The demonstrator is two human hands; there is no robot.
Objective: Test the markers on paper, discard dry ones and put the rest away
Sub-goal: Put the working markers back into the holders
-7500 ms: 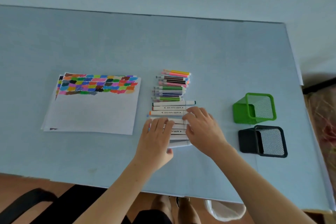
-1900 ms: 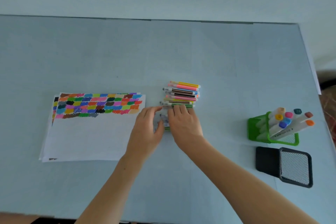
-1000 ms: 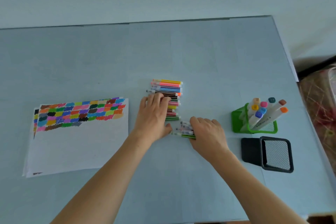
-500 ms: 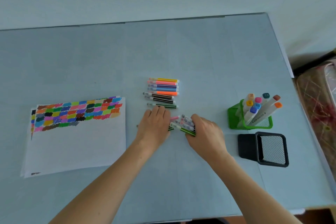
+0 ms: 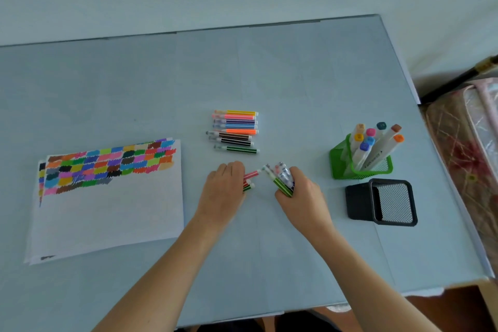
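A pale blue worktop [image 5: 269,67] fills most of the view, its far edge meeting a plain light wall and its right edge falling away to a patterned pinkish cover [image 5: 463,143] beside it. Taking the row of thin markers [image 5: 234,131] near the middle as landmark: they lie flat, side by side, caps pointing left. Left of the row and nearer the person lies a stack of paper [image 5: 107,210], its upper band covered with coloured test patches, the lower part blank. Well to the right of the row a green mesh holder [image 5: 339,164] stands tilted, with thick white markers [image 5: 374,148] leaning out of it, coloured caps up. Just nearer than that holder sits a black mesh holder [image 5: 358,202], its mouth showing only mesh.

Nearer than the row, the left hand [image 5: 223,191] rests palm down on the worktop, fingers fairly straight over a few red and green markers [image 5: 250,179] whose ends stick out to its right. Just beside it the right hand [image 5: 301,194] has its grip closed round a bundle of thin markers [image 5: 281,178], lifted at an angle, caps pointing up and left.

Beyond the row the worktop is bare to the far edge; the near strip in front of the forearms is bare too.
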